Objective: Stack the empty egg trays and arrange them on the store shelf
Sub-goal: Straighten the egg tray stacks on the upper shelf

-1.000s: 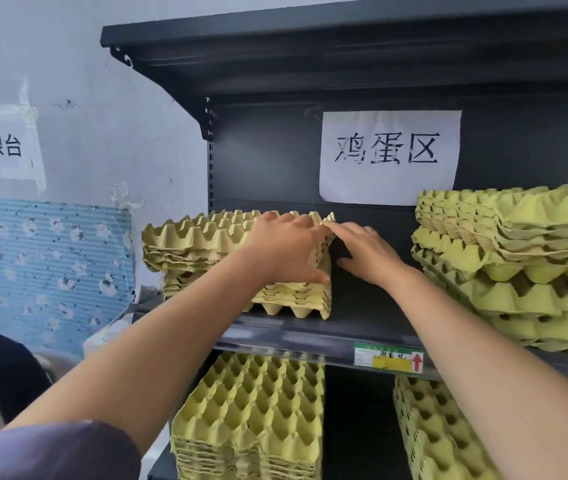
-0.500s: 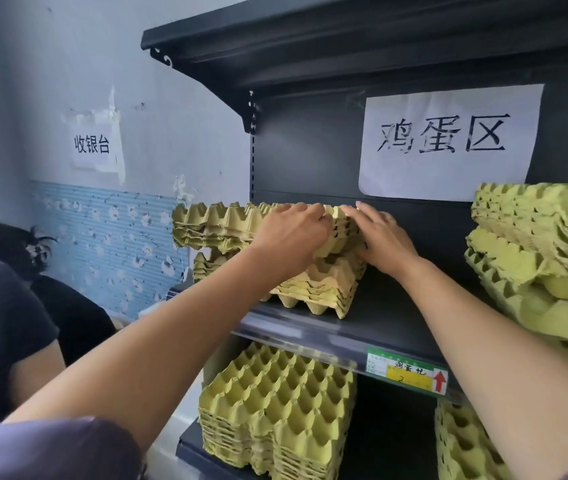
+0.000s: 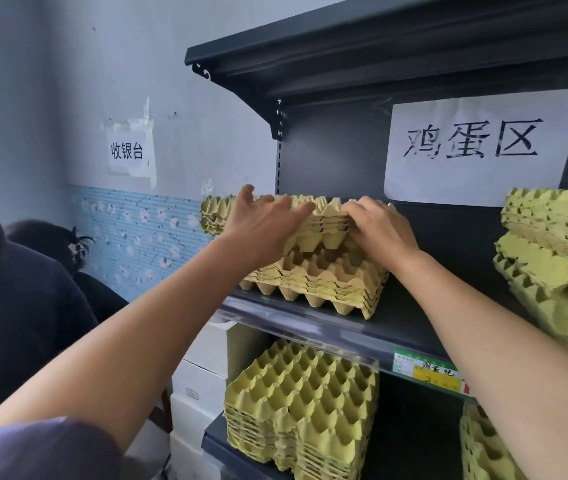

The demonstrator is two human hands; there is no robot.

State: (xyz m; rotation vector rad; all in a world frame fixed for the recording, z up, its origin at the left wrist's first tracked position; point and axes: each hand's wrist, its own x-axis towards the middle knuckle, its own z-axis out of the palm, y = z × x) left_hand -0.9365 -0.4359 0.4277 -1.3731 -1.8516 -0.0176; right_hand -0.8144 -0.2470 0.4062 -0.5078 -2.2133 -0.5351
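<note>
Pulp, yellow-green, makes up four stacks of trays about the sign (image 3: 480, 147): a left stack (image 3: 310, 271) down-left of it on the shelf (image 3: 397, 327), a right stack (image 3: 552, 258) down-right of it and cut by the frame edge, a low stack (image 3: 303, 403) far below-left, and a corner stack (image 3: 483, 452) far below, mostly out of view. The left stack splits into a top batch (image 3: 327, 220) sitting askew on a bottom batch (image 3: 338, 289). Both hands are on the top batch: the left hand (image 3: 262, 230) lies spread along its front, thumb raised; the right hand (image 3: 383, 233) curls over its right rim, fingertips hidden. Trays per stack cannot be counted.
</note>
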